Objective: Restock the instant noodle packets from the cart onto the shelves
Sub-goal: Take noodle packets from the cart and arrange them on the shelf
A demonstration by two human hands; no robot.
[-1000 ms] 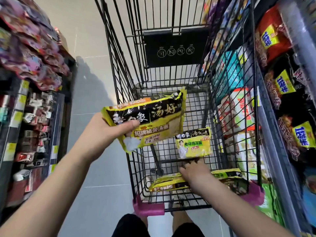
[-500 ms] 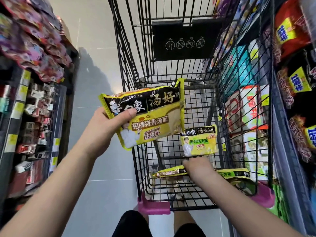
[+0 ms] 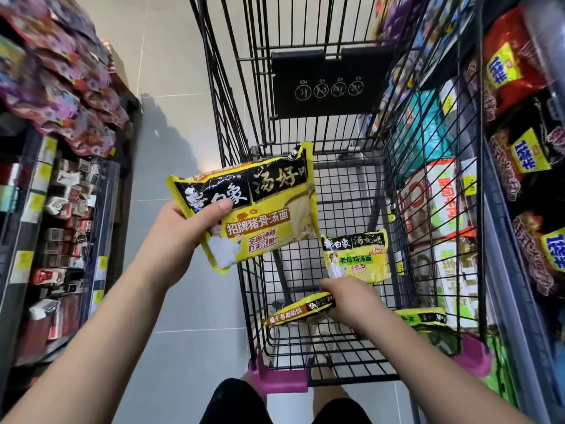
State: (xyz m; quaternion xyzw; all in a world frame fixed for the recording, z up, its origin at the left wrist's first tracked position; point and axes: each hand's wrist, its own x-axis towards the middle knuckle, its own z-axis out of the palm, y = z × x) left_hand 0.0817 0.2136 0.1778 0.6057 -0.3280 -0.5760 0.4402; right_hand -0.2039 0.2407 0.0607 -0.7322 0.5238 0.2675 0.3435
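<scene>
My left hand (image 3: 183, 237) grips a yellow-and-black noodle packet (image 3: 263, 206) by its left edge, held up over the left rim of the black wire cart (image 3: 305, 347). Inside the cart my right hand (image 3: 348, 301) grips a second yellow packet (image 3: 296, 313) seen edge-on, lifted off the cart floor. A smaller yellow packet (image 3: 356, 258) stands against the cart's right side behind that hand. Another yellow packet (image 3: 425, 319) lies at the near right corner.
Shelves on the right hold red and black noodle packets (image 3: 526, 148) and boxed goods behind the cart's mesh. A shelf of purple snack bags (image 3: 61, 75) and small boxes stands on the left. Grey tiled floor (image 3: 171, 117) runs between. Pink cart handle ends (image 3: 275, 381) sit near my legs.
My right hand has closed on the edge-on packet in the cart and raised it a little. My left hand has lifted its packet slightly higher.
</scene>
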